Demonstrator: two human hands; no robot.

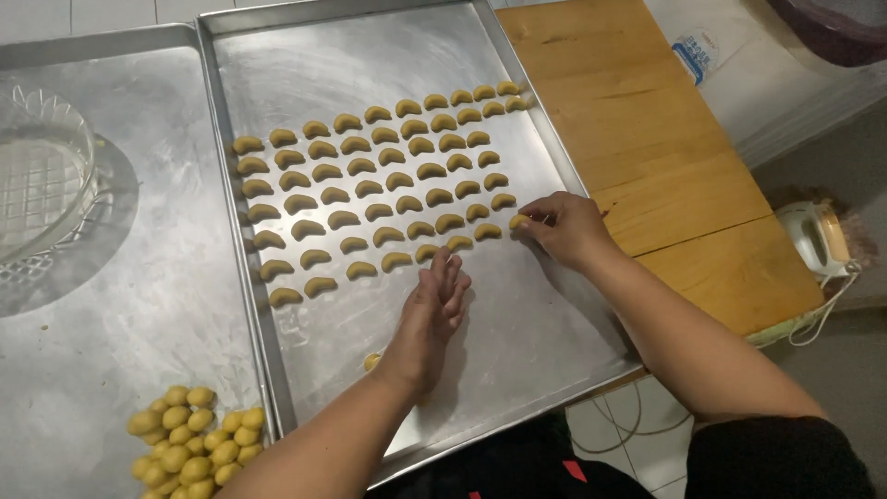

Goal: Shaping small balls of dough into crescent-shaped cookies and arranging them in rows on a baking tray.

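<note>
Tray (517,342) holds your rows of dough crescents (370,180), nearly touching one another. Your left hand (434,310) hovers flat, fingers together, just past the bottom row; drop it carelessly and you likely squash those. Your right hand (564,226) pinches one crescent (519,222) at a row's end; squeezing could deform it.

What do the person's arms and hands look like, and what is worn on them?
Both forearms are bare, with no sleeves reaching them. The left hand and the right hand wear no gloves, and no rings, watch or bracelet can be seen. The fingers are bare too. At the bottom edge, dark clothing covers the body near the right upper arm, with a small red mark lower down.
</note>
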